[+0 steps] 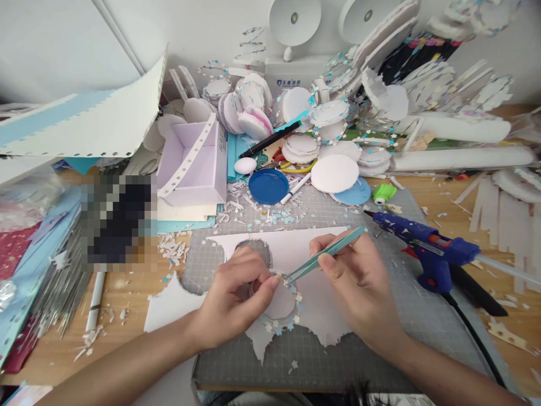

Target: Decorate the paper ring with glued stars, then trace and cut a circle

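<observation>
Between the fingers of my right hand (353, 276) is a pair of teal tweezers (325, 255), tips pointing down and left. Those tips meet a wire ring dotted with small white and pale blue paper flowers (298, 304). The thumb and forefinger of my left hand (240, 293) pinch the ring at its upper left, close to the tweezer tips. Inside the ring shows a round white shape (280, 304). Beneath both hands lies torn white paper (304, 248) with rounded cut-outs, over a grey cutting mat (240, 366). My fingers hide part of the ring.
A blue glue gun (426, 242) lies to the right, its black cord trailing forward. A lilac box (190, 163) stands at the back left. Near the back are a blue lid (269, 186), a white disc (335, 173) and a green paper punch (384, 193). Paper scraps litter the mat.
</observation>
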`<state>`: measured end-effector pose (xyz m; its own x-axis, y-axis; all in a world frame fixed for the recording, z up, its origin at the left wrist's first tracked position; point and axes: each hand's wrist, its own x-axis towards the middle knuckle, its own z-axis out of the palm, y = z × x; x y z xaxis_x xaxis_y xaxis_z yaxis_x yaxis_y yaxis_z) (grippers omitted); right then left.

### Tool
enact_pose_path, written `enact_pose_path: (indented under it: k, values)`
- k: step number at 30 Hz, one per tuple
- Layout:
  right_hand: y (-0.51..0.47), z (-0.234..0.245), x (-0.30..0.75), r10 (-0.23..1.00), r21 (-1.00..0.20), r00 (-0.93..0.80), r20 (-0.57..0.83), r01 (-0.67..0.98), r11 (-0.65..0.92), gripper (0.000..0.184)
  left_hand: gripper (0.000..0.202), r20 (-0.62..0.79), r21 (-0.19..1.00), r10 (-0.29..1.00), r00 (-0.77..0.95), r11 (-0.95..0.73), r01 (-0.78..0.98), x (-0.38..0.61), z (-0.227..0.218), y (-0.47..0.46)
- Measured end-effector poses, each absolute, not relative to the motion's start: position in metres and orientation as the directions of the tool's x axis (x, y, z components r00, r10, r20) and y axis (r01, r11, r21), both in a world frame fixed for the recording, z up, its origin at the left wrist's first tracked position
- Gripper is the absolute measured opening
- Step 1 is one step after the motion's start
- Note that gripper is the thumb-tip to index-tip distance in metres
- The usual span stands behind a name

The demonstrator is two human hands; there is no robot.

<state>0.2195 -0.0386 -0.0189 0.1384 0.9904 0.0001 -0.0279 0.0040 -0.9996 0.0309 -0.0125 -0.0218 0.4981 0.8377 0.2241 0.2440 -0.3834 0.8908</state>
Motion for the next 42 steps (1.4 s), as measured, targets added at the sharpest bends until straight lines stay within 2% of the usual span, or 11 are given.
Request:
enact_pose_path:
  k: [8, 14, 20, 24, 30, 37, 42]
  values:
    - [-0.037, -0.018, 0.218, 0.987, -1.000, 0.158, 0.001, 0.018, -0.002, 0.010, 0.025, 0.227, 0.883, 0.830, 0.509, -0.396, 0.251, 0.029, -0.023, -0.013]
    - [-0.037, -0.021, 0.219, 0.991, -0.999, 0.131, -0.020, -0.041, -0.015, 0.009, 0.025, 0.227, 0.884, 0.830, 0.510, -0.395, 0.250, 0.030, -0.023, -0.012]
    - [-0.036, -0.021, 0.221, 0.988, -1.000, 0.154, -0.013, -0.013, -0.011, 0.009, 0.026, 0.220, 0.883, 0.828, 0.516, -0.394, 0.257, 0.029, -0.022, -0.012]
    - [-0.035, -0.025, 0.222, 0.993, -0.998, 0.122, 0.000, -0.060, 0.008, 0.009, 0.026, 0.213, 0.896, 0.839, 0.500, -0.373, 0.243, 0.030, -0.022, -0.012]
    - [-0.033, -0.028, 0.224, 0.993, -0.993, 0.100, -0.061, -0.110, -0.050, 0.007, 0.026, 0.213, 0.906, 0.843, 0.494, -0.360, 0.224, 0.030, -0.021, -0.013]
    - [-0.025, -0.021, 0.227, 0.986, -0.962, 0.123, -0.110, -0.262, -0.074, 0.009, 0.027, 0.193, 0.920, 0.858, 0.475, -0.327, 0.215, 0.029, -0.021, -0.011]
    - [-0.027, -0.021, 0.226, 0.992, -0.977, 0.072, -0.103, -0.194, -0.088, 0.010, 0.028, 0.161, 0.935, 0.876, 0.455, -0.283, 0.213, 0.029, -0.021, -0.012]
